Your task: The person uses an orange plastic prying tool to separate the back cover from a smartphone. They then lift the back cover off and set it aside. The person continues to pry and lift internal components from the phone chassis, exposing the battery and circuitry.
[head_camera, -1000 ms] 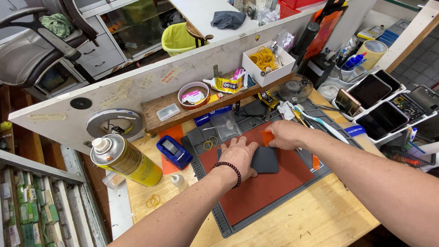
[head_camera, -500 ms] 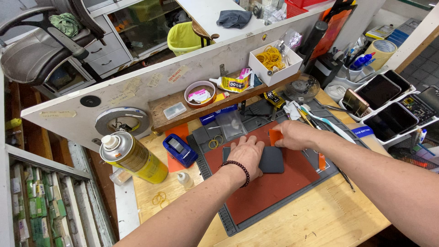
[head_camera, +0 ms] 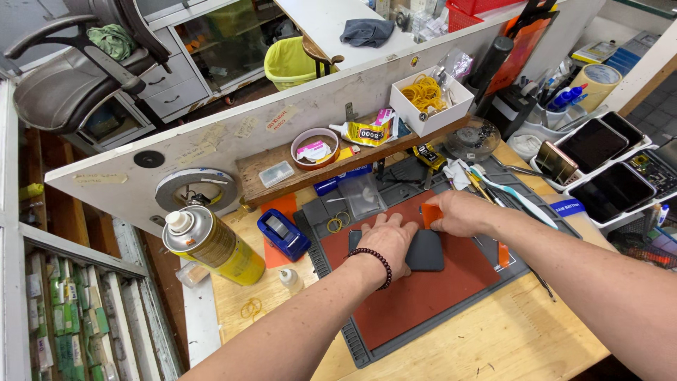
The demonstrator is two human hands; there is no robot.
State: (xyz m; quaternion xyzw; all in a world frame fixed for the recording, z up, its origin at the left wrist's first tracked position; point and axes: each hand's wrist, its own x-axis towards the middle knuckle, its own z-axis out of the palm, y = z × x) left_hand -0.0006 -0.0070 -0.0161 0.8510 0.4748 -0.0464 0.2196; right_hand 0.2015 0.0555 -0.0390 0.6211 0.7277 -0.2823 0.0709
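On the red work mat (head_camera: 423,296) in the middle of the wooden tabletop (head_camera: 508,339) sits a dark phone (head_camera: 427,250), lying flat with its back up. Left hand (head_camera: 388,240) is pressed flat on top of the phone's left part, fingers spread, so it's pinning it down more than gripping it, and there's a dark bead bracelet (head_camera: 377,264) on that wrist. Right hand (head_camera: 458,212) is just past the phone's far edge, its grip pinched closed around a small orange tool (head_camera: 431,214) that sits right at the phone's top edge; can't tell if the tool actually touches it.

Stuff around: a yellow spray can (head_camera: 211,247) lying tilted off to the left, a blue tape dispenser (head_camera: 282,234) just beside the mat's left edge, a small white dropper bottle (head_camera: 289,280) near that. A white box of yellow rubber bands (head_camera: 427,99) sits on the wooden shelf (head_camera: 317,169) behind, and a few phones rest in a white rack (head_camera: 599,169) on the right
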